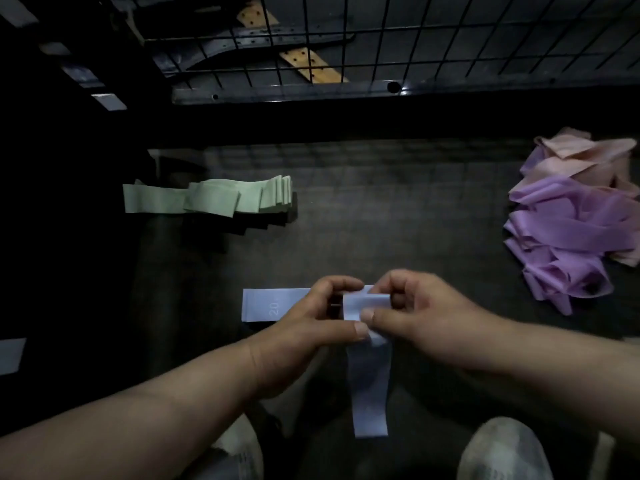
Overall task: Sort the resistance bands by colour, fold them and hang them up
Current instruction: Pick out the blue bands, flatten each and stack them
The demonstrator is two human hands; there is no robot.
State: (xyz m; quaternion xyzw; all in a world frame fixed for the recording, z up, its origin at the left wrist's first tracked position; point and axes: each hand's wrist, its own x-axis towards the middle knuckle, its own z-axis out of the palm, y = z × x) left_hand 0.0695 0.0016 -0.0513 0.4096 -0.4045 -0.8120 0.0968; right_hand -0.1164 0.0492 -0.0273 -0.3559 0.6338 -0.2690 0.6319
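Head view: both forearms reach in from the lower edge and the hands meet low in the middle, above a dark surface (398, 209). The left hand (311, 320) is curled, fingers arched over the far side and thumb laid along the near edge of a blue band (367, 303); its grip pinches that band. The right hand (429, 317) faces it, thumb pressed on the folded part and fingers curled behind, so its grip is closed on the same band. The band's free end hangs straight down between the wrists, toward two pale shoes (498, 452).

A flat blue piece (263, 304) printed "20" lies just left of the left hand, partly under it; whether it belongs to the held band I cannot tell.

To the far left lies a row of folded green bands (214, 199), overlapping one another. At the right edge, well apart from the hands, sits a loose heap of purple bands (561, 237), with pink bands (585, 157) on its far side, touching it.

Along the top stands a wire rack (381, 39); behind its mesh lie dark strips (277, 39) and tan strips (311, 65), both with holes. A pale strip (10, 355) shows at the left edge.
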